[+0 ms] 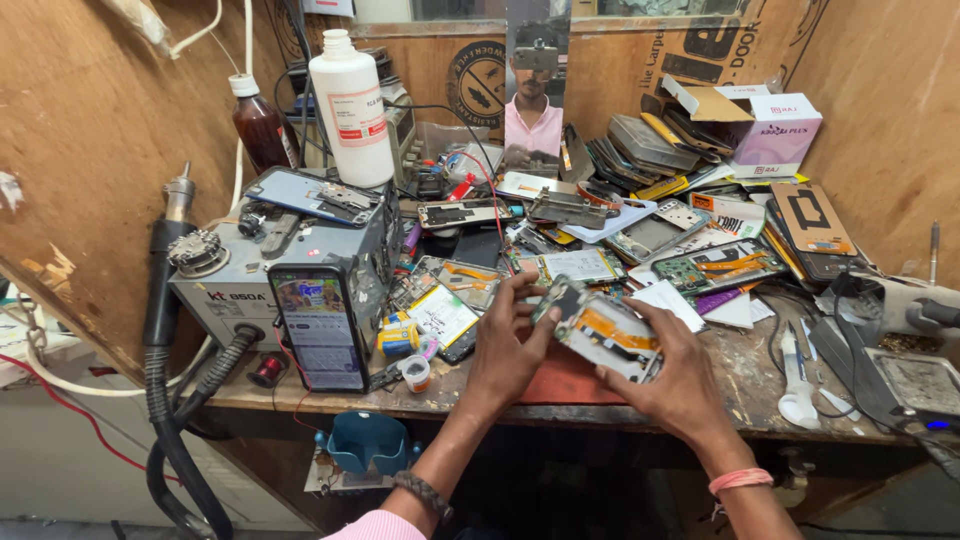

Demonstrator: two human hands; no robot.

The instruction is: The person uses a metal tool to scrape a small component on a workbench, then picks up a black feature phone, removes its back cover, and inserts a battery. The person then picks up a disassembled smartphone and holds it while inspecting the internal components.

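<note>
Far left of the bench there's a hot air handle (pixel 172 262) standing in its holder, its black hose looping down below the bench edge, next to the grey repair station (pixel 262 262). A phone with its screen lit (pixel 318 327) leans against the front of that box, and a white plastic bottle (pixel 350 108) plus a brown bottle (pixel 260 126) stand behind it. A little white pot (pixel 416 373) sits near the front edge of the wooden bench (pixel 745 372).

Middle of the shot is where the hands are. The left hand (pixel 507 343) has its fingers curled round the left end of an opened phone (pixel 598 327) (back off, orange ribbon cable showing), thumb and fingertips pinching the top corner. The right hand (pixel 678 372) grips the other end from below, fingers wrapped tight on the edge. The phone is held up just above the bench, tilted, over a reddish mat (pixel 562 385).

Behind it there's a messy pile of phone parts (pixel 650 235), and a mirror strip (pixel 536 80) is propped on the back wall. Further right, a white cardboard box (pixel 765 125) sits on the stack, and white tweezers (pixel 796 385) lie near the front edge.
</note>
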